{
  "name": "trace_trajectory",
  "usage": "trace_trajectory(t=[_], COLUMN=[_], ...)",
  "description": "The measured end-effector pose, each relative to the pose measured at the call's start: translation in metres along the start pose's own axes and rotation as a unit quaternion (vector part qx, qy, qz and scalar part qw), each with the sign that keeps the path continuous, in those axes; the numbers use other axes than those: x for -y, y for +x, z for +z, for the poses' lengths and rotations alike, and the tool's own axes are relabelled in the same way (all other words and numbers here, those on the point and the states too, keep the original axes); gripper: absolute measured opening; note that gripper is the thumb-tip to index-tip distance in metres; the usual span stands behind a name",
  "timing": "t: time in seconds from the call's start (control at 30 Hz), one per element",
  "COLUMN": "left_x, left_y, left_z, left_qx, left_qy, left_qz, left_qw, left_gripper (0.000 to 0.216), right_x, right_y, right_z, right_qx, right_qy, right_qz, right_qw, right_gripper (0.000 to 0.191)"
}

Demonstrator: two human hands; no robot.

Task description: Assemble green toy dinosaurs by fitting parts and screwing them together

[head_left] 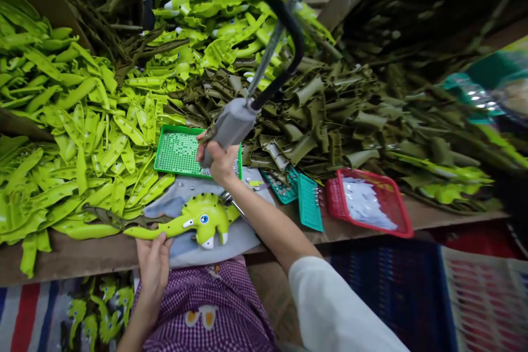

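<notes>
My left hand (153,259) rests on the tail end of a lime-green toy dinosaur (193,223) that lies on a grey cloth (243,236) at the table's front edge. My right hand (218,162) grips a grey powered screwdriver (231,125) that hangs from a black hose (284,16). Its tip points down at the right edge of a green perforated tray (177,151) just behind the dinosaur.
Lime-green plastic shells (74,137) are heaped at the left and back, olive-green ones (330,115) at the right. A teal tray (309,203) and a red basket (371,203) with white pieces stand to the right. More dinosaurs (99,308) lie below the table.
</notes>
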State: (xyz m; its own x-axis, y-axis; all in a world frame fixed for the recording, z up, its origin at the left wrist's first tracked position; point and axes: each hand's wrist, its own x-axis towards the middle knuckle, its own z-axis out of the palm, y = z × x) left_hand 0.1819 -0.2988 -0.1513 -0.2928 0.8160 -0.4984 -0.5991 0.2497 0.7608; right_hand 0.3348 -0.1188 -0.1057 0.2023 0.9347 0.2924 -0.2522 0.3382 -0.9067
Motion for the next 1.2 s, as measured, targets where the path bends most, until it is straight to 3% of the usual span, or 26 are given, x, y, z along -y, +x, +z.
trace_trajectory(t=[0.37,0.7,0.93,1.1,1.2], left_x=[-0.001,0.001,0.001,0.002,0.004], left_y=[0.003,0.003,0.002,0.000,-0.001], left_z=[0.008,0.009,0.009,0.008,0.009], left_qx=[-0.079,-0.071,-0.059,-0.035,-0.048], left_qy=[0.021,0.026,0.012,0.009,0.000], left_qz=[-0.010,-0.002,0.005,0.015,0.014], left_qw=[0.997,0.997,0.998,0.999,0.999], left_gripper=[0.060,0.058,0.056,0.059,0.057], right_x=[-0.015,-0.028,-0.032,0.006,0.039], right_y=[0.008,0.003,0.002,0.003,-0.020], right_z=[-0.003,0.000,0.001,0.004,0.011], right_qx=[0.024,0.050,0.048,-0.005,-0.020], right_qy=[0.055,0.067,0.005,-0.014,0.050], right_qz=[0.021,0.038,0.033,0.005,-0.022], right_qw=[0.998,0.996,0.998,1.000,0.998], right_gripper=[0.043,0.041,0.039,0.056,0.062])
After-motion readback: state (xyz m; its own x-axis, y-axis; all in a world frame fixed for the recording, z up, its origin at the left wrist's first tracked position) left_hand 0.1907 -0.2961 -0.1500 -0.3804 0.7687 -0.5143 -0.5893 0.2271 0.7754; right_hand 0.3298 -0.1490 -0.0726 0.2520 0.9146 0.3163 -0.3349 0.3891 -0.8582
